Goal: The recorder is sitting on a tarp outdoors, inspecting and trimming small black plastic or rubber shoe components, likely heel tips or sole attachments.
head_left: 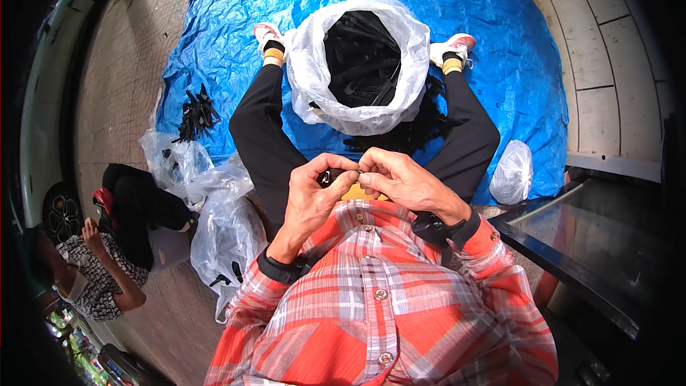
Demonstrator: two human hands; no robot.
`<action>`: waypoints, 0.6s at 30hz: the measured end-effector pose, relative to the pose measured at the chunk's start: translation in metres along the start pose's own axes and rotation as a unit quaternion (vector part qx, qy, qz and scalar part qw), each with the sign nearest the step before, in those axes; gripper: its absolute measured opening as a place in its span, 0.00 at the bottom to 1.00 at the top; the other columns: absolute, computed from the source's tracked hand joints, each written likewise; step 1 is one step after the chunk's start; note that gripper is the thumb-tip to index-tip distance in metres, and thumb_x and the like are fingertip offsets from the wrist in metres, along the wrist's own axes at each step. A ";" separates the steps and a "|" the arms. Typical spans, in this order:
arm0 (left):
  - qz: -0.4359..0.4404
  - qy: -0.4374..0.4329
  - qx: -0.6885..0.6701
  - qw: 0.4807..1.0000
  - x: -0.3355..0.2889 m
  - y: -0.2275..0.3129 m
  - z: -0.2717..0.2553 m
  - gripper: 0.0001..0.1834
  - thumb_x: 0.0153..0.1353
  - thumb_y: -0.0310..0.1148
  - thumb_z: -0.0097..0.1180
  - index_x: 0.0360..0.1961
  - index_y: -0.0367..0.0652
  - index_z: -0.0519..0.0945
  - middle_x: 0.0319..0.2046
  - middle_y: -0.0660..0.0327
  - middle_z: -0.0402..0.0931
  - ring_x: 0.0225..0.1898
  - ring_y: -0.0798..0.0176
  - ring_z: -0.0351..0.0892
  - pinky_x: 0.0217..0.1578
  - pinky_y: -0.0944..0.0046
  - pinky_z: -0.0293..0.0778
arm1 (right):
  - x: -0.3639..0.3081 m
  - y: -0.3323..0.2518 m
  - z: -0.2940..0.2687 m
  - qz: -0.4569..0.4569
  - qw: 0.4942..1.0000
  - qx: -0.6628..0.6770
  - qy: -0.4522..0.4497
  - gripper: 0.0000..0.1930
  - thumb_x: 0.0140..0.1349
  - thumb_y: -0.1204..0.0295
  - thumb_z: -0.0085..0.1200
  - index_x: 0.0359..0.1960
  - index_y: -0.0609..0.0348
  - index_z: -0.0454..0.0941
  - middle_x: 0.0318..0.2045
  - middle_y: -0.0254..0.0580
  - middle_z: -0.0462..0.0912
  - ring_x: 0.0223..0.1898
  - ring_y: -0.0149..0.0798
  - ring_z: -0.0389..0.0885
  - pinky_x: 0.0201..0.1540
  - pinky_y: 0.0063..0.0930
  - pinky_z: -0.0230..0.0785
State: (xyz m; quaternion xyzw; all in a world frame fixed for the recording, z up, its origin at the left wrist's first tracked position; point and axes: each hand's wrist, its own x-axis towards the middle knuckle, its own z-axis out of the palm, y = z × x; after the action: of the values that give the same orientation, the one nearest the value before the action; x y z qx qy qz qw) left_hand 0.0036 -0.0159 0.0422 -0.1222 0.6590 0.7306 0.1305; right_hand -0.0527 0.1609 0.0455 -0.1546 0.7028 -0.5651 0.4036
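Note:
Both hands meet in front of my shirt, close to my lap. My left hand [311, 191] is closed, with a small black piece [329, 176] partly showing between thumb and fingers; its kind is too small to tell. My right hand [406, 184] pinches with thumb and forefinger, the fingertips nearly touching those of the left. Whatever lies in that pinch is mostly hidden. Beyond the hands, between my feet, stands a large white plastic bag [412, 36], its mouth wide and rolled back. Many long thin black pieces [362, 57] fill it.
Blue tarp [236, 0] lies beneath the bag. More black pieces [198, 116] are heaped at left, others [407, 132] below the bag. Clear plastic bags [227, 225] sit at my left, a tied bag [512, 173] at right. A dark table [586, 232] stands right; another person [107, 264] sits left.

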 end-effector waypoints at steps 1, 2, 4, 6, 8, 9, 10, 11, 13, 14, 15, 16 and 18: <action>-0.028 -0.014 -0.018 0.999 0.001 0.002 -0.003 0.06 0.53 0.24 0.59 0.33 0.36 0.78 0.26 0.66 0.76 0.25 0.80 0.68 0.24 0.78 0.65 | 0.000 0.001 -0.002 0.000 1.000 -0.001 -0.001 0.11 0.60 0.68 0.50 0.35 0.66 0.68 0.24 0.39 0.75 0.25 0.30 0.74 0.30 0.26 0.67; -0.032 -0.041 -0.048 0.998 0.002 0.000 -0.006 0.08 0.58 0.31 0.55 0.34 0.36 0.78 0.25 0.66 0.75 0.22 0.80 0.67 0.21 0.79 0.62 | -0.001 0.002 -0.004 0.023 0.996 0.081 -0.019 0.10 0.60 0.69 0.50 0.35 0.65 0.69 0.24 0.38 0.76 0.26 0.28 0.74 0.30 0.23 0.67; -0.044 -0.007 -0.177 0.983 0.005 -0.006 -0.010 0.12 0.60 0.35 0.52 0.35 0.36 0.77 0.24 0.66 0.74 0.21 0.79 0.67 0.20 0.79 0.61 | 0.000 0.004 -0.004 0.045 0.985 0.165 -0.036 0.09 0.61 0.70 0.49 0.35 0.64 0.69 0.25 0.37 0.76 0.27 0.26 0.74 0.30 0.20 0.68; -0.052 0.024 -0.267 0.962 0.009 -0.021 -0.018 0.21 0.65 0.44 0.42 0.39 0.34 0.75 0.24 0.65 0.73 0.20 0.77 0.68 0.18 0.78 0.60 | 0.000 0.008 -0.003 0.018 0.976 0.215 -0.031 0.07 0.62 0.71 0.48 0.35 0.62 0.69 0.26 0.36 0.76 0.27 0.25 0.74 0.30 0.17 0.67; -0.131 -0.001 -0.233 0.964 0.006 -0.021 -0.013 0.24 0.63 0.50 0.42 0.39 0.36 0.75 0.25 0.64 0.73 0.20 0.74 0.67 0.21 0.76 0.62 | -0.001 0.008 -0.001 0.010 0.974 0.223 -0.033 0.07 0.62 0.71 0.48 0.35 0.63 0.68 0.26 0.36 0.76 0.27 0.25 0.74 0.30 0.17 0.67; -0.145 -0.049 -0.246 0.957 0.004 -0.023 -0.012 0.24 0.63 0.49 0.43 0.40 0.36 0.74 0.27 0.63 0.74 0.21 0.74 0.68 0.22 0.76 0.63 | -0.002 0.008 0.000 0.002 0.973 0.230 -0.035 0.07 0.61 0.71 0.48 0.36 0.63 0.68 0.26 0.36 0.76 0.27 0.25 0.74 0.29 0.18 0.67; -0.125 -0.101 -0.260 0.952 0.003 -0.031 -0.012 0.19 0.61 0.44 0.47 0.41 0.36 0.73 0.30 0.60 0.75 0.23 0.74 0.70 0.21 0.76 0.64 | -0.005 0.005 -0.001 -0.006 0.980 0.196 -0.039 0.07 0.61 0.72 0.48 0.35 0.62 0.67 0.26 0.36 0.76 0.27 0.25 0.75 0.28 0.17 0.66; -0.142 -0.111 -0.236 0.955 0.006 -0.035 -0.009 0.16 0.58 0.37 0.52 0.41 0.35 0.72 0.29 0.60 0.75 0.23 0.73 0.71 0.21 0.77 0.64 | -0.005 0.007 -0.003 -0.015 0.981 0.188 -0.041 0.07 0.61 0.72 0.48 0.35 0.62 0.67 0.26 0.36 0.76 0.27 0.25 0.75 0.28 0.17 0.66; -0.143 -0.080 -0.266 0.950 0.002 -0.030 0.000 0.14 0.56 0.31 0.54 0.41 0.34 0.72 0.28 0.59 0.76 0.22 0.73 0.72 0.20 0.78 0.64 | -0.007 0.012 -0.002 0.022 0.979 0.191 -0.064 0.07 0.60 0.71 0.48 0.34 0.61 0.67 0.25 0.34 0.75 0.24 0.22 0.71 0.26 0.15 0.62; -0.158 -0.098 -0.305 0.934 0.001 -0.028 0.000 0.15 0.55 0.32 0.55 0.42 0.34 0.72 0.28 0.60 0.75 0.22 0.74 0.71 0.20 0.78 0.64 | -0.011 0.011 -0.002 0.029 0.977 0.199 -0.071 0.08 0.59 0.70 0.49 0.34 0.61 0.67 0.25 0.33 0.74 0.23 0.21 0.69 0.25 0.15 0.61; -0.170 -0.116 -0.343 0.916 0.001 -0.027 -0.001 0.17 0.55 0.33 0.57 0.43 0.34 0.72 0.28 0.62 0.74 0.22 0.75 0.70 0.20 0.78 0.63 | -0.012 0.008 -0.001 0.019 0.973 0.218 -0.072 0.08 0.59 0.70 0.50 0.35 0.61 0.67 0.26 0.33 0.75 0.23 0.21 0.69 0.24 0.14 0.60; -0.164 -0.159 -0.370 0.900 -0.001 -0.039 -0.007 0.16 0.56 0.32 0.56 0.42 0.34 0.72 0.26 0.61 0.74 0.21 0.74 0.69 0.19 0.77 0.63 | -0.013 0.006 -0.001 0.033 0.972 0.221 -0.077 0.08 0.59 0.71 0.50 0.35 0.61 0.67 0.26 0.34 0.75 0.23 0.21 0.69 0.24 0.14 0.60; -0.167 -0.141 -0.355 0.909 -0.005 -0.039 -0.007 0.11 0.55 0.29 0.58 0.37 0.35 0.74 0.25 0.61 0.74 0.18 0.75 0.66 0.17 0.77 0.60 | -0.016 0.008 -0.006 0.075 0.970 0.217 -0.078 0.09 0.58 0.71 0.52 0.36 0.62 0.68 0.29 0.37 0.77 0.25 0.22 0.69 0.28 0.15 0.61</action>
State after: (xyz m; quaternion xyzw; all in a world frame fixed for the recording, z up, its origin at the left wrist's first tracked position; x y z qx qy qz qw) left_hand 0.0222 -0.0188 0.0065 -0.1647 0.3008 0.8935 0.2900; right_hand -0.0452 0.1784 0.0444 -0.0536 0.5399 -0.6582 0.5220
